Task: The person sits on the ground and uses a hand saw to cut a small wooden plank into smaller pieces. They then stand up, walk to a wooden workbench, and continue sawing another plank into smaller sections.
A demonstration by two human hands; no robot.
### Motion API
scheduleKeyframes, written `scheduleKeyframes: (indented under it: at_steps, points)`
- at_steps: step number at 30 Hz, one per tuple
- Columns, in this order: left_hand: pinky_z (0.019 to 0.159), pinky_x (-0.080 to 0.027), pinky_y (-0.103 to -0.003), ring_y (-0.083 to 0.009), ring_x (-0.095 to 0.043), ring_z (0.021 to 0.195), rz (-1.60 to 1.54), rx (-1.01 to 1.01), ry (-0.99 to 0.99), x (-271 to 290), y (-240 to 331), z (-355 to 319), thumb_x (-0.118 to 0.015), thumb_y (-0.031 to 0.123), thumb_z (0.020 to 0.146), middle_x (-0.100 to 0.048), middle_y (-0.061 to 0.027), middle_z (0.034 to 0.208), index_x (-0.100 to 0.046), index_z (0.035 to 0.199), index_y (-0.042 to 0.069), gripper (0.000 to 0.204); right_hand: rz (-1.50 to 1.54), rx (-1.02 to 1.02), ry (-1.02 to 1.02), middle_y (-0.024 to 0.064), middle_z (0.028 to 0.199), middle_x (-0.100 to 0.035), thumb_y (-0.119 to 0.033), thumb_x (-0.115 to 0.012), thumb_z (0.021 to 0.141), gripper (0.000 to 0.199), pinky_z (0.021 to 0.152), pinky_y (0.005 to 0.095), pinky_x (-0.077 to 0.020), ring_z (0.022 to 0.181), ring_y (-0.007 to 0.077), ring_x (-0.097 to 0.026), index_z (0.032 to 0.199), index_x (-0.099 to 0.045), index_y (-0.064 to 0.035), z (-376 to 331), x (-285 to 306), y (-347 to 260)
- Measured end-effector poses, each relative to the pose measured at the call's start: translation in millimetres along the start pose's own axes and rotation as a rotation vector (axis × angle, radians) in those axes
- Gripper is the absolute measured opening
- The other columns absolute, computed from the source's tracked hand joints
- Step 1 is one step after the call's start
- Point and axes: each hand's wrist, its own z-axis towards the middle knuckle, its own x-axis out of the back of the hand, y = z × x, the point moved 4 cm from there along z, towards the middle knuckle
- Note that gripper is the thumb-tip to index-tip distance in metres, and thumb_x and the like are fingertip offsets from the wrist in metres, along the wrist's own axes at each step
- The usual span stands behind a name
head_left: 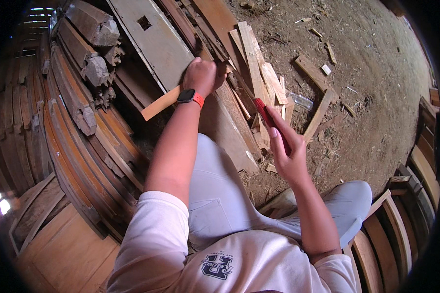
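Observation:
My left hand (200,76), with a watch on an orange-red band at its wrist, is closed round a short flat strip of light wood (162,104). One end of the strip sticks out to the left of the fist, and a small bit shows on the right. In my right hand (289,149) is a red-handled tool (264,111). A thin, narrow blade seems to run from its handle toward the strip's right end; its exact kind is unclear. Below the left hand lies a long grey-brown board (228,124).
Light wood offcuts (259,73) are heaped right of the boards, with a clear plastic bottle (300,101) beside them. Loose pieces (310,73) lie on the dirt floor (376,97). Stacked timbers (78,132) crowd the left; more boards (376,254) stand at lower right.

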Motion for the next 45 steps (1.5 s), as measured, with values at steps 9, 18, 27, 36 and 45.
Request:
scheduleKeyframes:
  at_steps: [9,18,27,36,45]
  points:
    - [0.082,-0.053,-0.042,-0.0348,-0.069,0.081,0.046,-0.031,0.044,-5,0,3,-0.067,0.018,0.084,-0.072,-0.0204,0.08,-0.072,0.077,0.005,0.015,-0.022,0.077,0.055,0.0144,0.104,-0.073,-0.004,-0.054,0.1,0.047,0.075,0.0243,-0.0495,0.08,0.0084,-0.063,0.147,-0.055,-0.0041,-15,-10,15]
    - [0.082,-0.053,-0.045,-0.0369,-0.067,0.075,-0.035,-0.022,0.002,-7,4,2,-0.072,0.027,0.085,-0.07,-0.019,0.075,-0.069,0.082,0.006,0.021,-0.072,0.04,0.045,-0.0024,0.08,-0.061,-0.009,-0.053,0.102,0.046,0.055,0.021,-0.0366,0.059,0.0033,-0.044,0.148,-0.056,-0.0038,-92,40,10]
    - [0.079,-0.054,-0.046,-0.0367,-0.069,0.075,-0.053,-0.038,0.013,-6,5,2,-0.07,0.034,0.088,-0.07,-0.0217,0.075,-0.071,0.079,0.004,0.031,0.036,-0.011,0.096,0.0025,0.084,-0.068,-0.004,-0.055,0.101,0.044,0.06,0.0225,-0.042,0.065,0.0056,-0.049,0.144,-0.059,-0.0059,-37,15,10]
    - [0.083,-0.055,-0.046,-0.0382,-0.069,0.077,-0.017,0.017,0.008,-6,5,11,-0.075,0.036,0.081,-0.071,-0.0224,0.076,-0.074,0.071,0.003,0.034,0.039,0.078,0.093,0.0067,0.072,-0.063,-0.008,-0.06,0.1,0.04,0.055,0.0275,-0.0406,0.06,0.007,-0.046,0.14,-0.063,-0.0079,15,2,-13]
    - [0.081,-0.054,-0.048,-0.0423,-0.069,0.077,-0.067,-0.037,0.005,-17,-2,7,-0.077,0.039,0.079,-0.07,-0.0227,0.076,-0.071,0.073,0.003,0.036,-0.027,-0.017,0.027,0.0118,0.097,-0.077,-0.001,-0.054,0.099,0.044,0.069,0.0226,-0.0493,0.072,0.0049,-0.06,0.142,-0.061,-0.0044,-56,51,-40]
